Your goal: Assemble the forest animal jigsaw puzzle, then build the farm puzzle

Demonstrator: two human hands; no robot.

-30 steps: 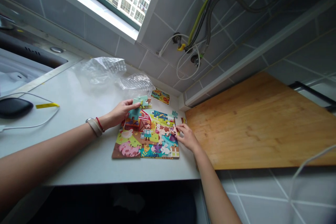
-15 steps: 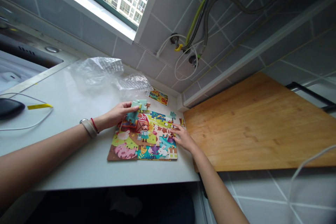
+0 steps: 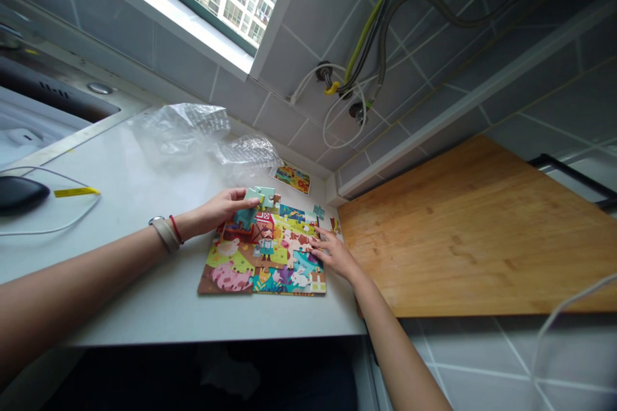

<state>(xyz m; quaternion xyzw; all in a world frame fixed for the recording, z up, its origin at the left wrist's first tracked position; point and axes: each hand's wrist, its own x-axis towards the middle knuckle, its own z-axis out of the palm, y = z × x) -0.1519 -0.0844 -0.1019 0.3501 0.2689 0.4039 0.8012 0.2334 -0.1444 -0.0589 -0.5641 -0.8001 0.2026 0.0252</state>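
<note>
A partly joined farm jigsaw puzzle (image 3: pixel 267 270) lies flat on the white counter, showing a barn, a farmer, a cow, a pig and a rabbit. Over its upper left part, my left hand (image 3: pixel 226 207) is closed on a teal puzzle piece (image 3: pixel 244 219), held between thumb and fingers. Other pale green pieces (image 3: pixel 265 195) are just beyond those fingertips; whether they are held too is unclear. My right hand (image 3: pixel 339 258) rests on the puzzle's right edge with its fingers apart, touching the cow area. Just above it lies a loose teal piece (image 3: pixel 319 211).
Behind the puzzle are a small picture card (image 3: pixel 292 178) and crumpled clear plastic wrap (image 3: pixel 193 125). A wooden board (image 3: pixel 453 231) stands at the right, close to my right forearm. On the left are a black mouse (image 3: pixel 22 195), a white cable and a sink edge.
The view has shifted slightly. My left hand has tilted the teal piece a little and keeps hold of it; my right hand stays on the puzzle's right edge.
</note>
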